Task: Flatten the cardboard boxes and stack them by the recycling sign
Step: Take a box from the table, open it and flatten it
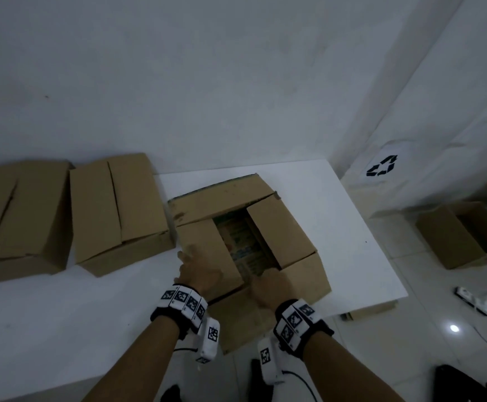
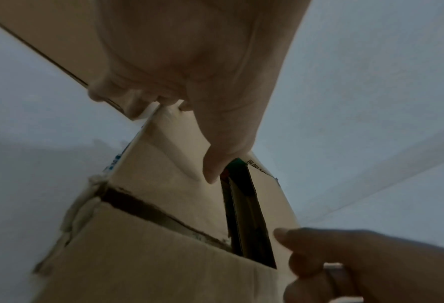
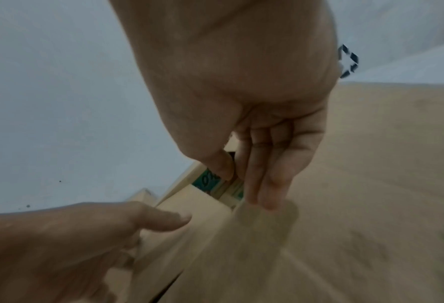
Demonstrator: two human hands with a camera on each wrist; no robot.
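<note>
A brown cardboard box (image 1: 236,195) sits on the white table (image 1: 352,227), its top flaps partly parted over a printed inside. My left hand (image 1: 198,271) lies on the left flap with the palm down and the thumb stretched toward the gap (image 2: 189,71). My right hand (image 1: 268,288) is at the near end of the gap. Its straight fingers (image 3: 264,196) touch the near flap and its thumb reaches over the opening. The recycling sign (image 1: 381,166) hangs on the wall to the right.
Two closed brown boxes (image 1: 21,216) (image 1: 120,207) stand on the table's left side. An open box (image 1: 462,233) sits on the floor under the sign. Flat cardboard (image 1: 373,310) pokes out below the table edge. A power strip (image 1: 473,300) and cables lie on the floor.
</note>
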